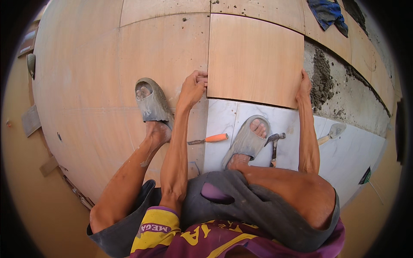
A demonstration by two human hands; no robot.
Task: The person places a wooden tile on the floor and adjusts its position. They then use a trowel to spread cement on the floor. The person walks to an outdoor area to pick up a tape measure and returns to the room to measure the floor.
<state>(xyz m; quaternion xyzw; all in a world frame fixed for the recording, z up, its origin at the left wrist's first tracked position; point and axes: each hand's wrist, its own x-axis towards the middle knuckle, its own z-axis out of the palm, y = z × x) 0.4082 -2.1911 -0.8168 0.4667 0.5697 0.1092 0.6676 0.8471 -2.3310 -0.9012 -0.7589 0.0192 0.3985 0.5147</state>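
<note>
A square wood-look tile [255, 58] lies in the middle, between my two hands. My left hand [195, 86] has its fingers curled at the tile's left edge, and my right hand [304, 86] grips the right edge, its fingertips partly hidden. Grey wet mortar [322, 77] lies on the bare strip right of the tile. An orange-handled tool [215, 138] rests below my left hand; a hammer [274, 144] and a pale-handled trowel [333, 131] lie on white marbled tiles [352, 161] near my right arm. My sandalled feet stand on either side.
Wood-look tiles [77, 64] cover the left and far floor. A blue and black cloth [322, 15] lies at the top right. Loose offcuts [31, 120] and a brown surface [21, 172] are at the far left. A green and black object [365, 176] is at the right.
</note>
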